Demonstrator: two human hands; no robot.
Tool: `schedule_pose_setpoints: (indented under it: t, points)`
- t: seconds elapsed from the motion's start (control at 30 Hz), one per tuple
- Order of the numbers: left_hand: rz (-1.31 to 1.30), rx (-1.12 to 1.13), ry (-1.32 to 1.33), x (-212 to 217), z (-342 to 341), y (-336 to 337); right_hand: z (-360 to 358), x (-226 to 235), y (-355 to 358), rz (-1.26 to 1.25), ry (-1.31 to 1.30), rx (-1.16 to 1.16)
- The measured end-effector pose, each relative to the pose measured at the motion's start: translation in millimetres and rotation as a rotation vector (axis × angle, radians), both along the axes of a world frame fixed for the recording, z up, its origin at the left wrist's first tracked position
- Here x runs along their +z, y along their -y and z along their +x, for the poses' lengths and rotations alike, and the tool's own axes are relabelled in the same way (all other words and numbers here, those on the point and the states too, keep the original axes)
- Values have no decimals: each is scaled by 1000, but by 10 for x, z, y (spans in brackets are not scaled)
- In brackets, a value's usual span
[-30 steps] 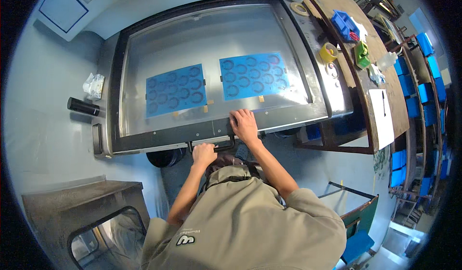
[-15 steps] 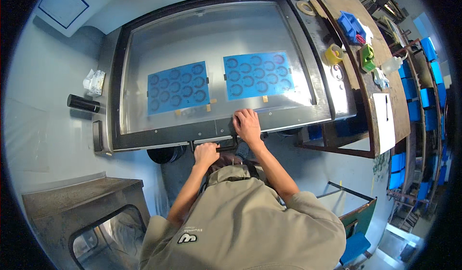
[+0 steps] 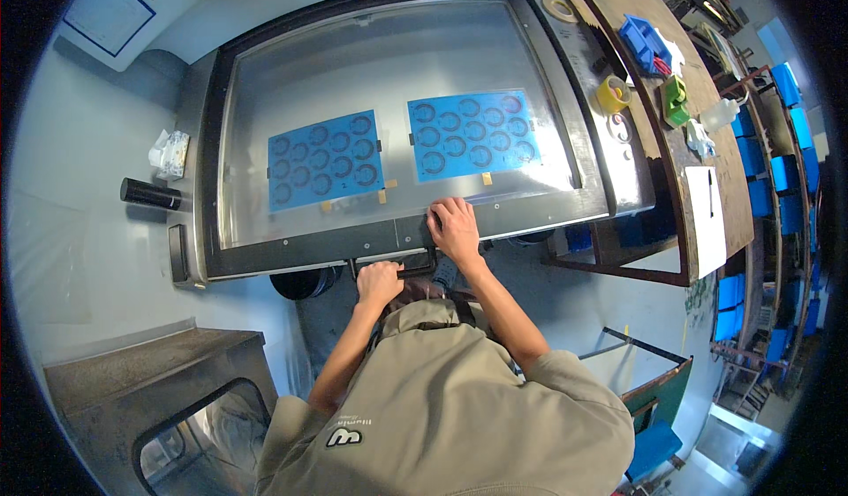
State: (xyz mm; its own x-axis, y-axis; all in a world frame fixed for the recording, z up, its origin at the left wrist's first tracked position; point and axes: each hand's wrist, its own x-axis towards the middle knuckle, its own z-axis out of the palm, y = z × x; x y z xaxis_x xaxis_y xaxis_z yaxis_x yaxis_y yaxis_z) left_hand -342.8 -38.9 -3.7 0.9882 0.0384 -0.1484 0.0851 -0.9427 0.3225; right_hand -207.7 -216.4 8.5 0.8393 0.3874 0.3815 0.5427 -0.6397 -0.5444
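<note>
My left hand is closed around the black handle on the near side of a wide metal machine. Its dark front frame bar runs just above that handle. My right hand lies on this bar, right of the handle, with its fingers bent together over it. Behind the bar, two blue sheets lie side by side within the frame: a left sheet and a right sheet. Both carry rows of dark rings. Small tan tape pieces sit along their near edges.
To the right, a wooden bench holds a blue bin, a green tape dispenser and white paper. A yellow tape roll sits on the machine's right ledge. A tissue box stands at left, above a brown-topped cabinet.
Both hands keep their places on the handle and the frame bar. The view has shifted very slightly; nothing else has visibly moved.
</note>
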Motion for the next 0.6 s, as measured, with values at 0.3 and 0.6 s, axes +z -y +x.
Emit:
schedule_pose_setpoints:
  t: [0.3, 0.6]
  points:
    - [-6, 11, 21, 18, -4, 13, -3, -12, 2, -28, 3, -14]
    - [12, 3, -13, 47, 18, 20, 1, 5, 3, -16, 19, -18]
